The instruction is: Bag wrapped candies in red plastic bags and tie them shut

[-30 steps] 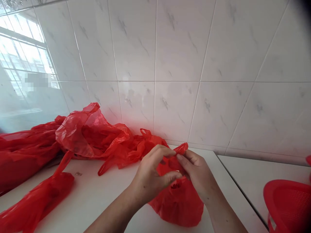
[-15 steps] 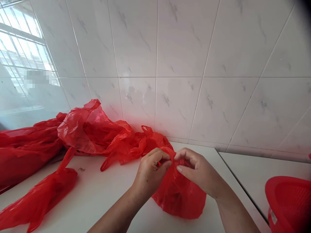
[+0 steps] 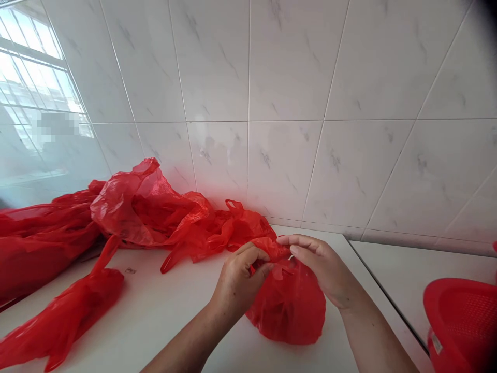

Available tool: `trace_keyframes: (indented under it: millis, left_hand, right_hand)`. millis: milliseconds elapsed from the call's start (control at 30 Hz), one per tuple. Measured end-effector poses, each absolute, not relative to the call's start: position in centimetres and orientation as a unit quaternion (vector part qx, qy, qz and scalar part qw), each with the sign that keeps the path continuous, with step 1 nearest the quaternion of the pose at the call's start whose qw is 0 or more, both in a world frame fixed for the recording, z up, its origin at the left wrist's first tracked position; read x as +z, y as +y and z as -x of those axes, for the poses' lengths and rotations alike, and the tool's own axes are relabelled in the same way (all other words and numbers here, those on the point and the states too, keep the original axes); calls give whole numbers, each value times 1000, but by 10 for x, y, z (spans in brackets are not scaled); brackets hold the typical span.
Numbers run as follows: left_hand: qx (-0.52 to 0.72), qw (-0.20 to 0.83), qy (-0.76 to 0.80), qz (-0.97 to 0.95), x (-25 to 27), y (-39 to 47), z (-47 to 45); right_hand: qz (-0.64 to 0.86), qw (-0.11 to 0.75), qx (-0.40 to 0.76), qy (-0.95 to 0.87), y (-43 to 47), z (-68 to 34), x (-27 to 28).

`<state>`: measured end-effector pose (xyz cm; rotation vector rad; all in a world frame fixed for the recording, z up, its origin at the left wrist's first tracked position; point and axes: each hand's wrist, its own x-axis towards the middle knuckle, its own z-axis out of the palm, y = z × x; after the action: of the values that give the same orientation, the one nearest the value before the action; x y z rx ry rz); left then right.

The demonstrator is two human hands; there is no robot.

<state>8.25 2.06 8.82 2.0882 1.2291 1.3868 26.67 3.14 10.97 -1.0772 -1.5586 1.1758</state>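
A rounded red plastic bag (image 3: 289,311) rests on the white tabletop, its gathered top raised between my hands. My left hand (image 3: 244,274) is closed in a pinch on the left side of that top. On the right side, my right hand (image 3: 316,264) has its thumb and fingertips closed on the edge of the bag's neck. Folds of thin film stretch between the two grips. What lies inside the bag cannot be made out through the red plastic.
Crumpled red plastic bags (image 3: 155,212) are heaped along the tiled wall (image 3: 287,171). Another twisted red bag (image 3: 89,295) lies at the front left. A red plastic basket (image 3: 442,305) stands at the right, past a dark seam (image 3: 382,287) in the white tabletop (image 3: 171,316).
My right hand has moved slightly up and right, drawing the bag's neck out from my left hand. The left hand has barely moved.
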Motion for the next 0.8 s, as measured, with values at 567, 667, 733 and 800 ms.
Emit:
trace_keyframes:
  millis: [567,667,733,800]
  left_hand:
    - [246,332,431,-802,82,-20,-35]
    - [332,320,405,-789,85,-12,-39]
    - [370,280,415,-783,86,-4,-47]
    - [379,243,433,-781,84,4,-60]
  right_hand:
    - [624,476,261,-563,103,-304,-1]
    - [644,485,275,-524,105,-319,-14]
    - [650,489,285,-507,106,-327,-21]
    - [652,486,293,-504,107,-331,-25]
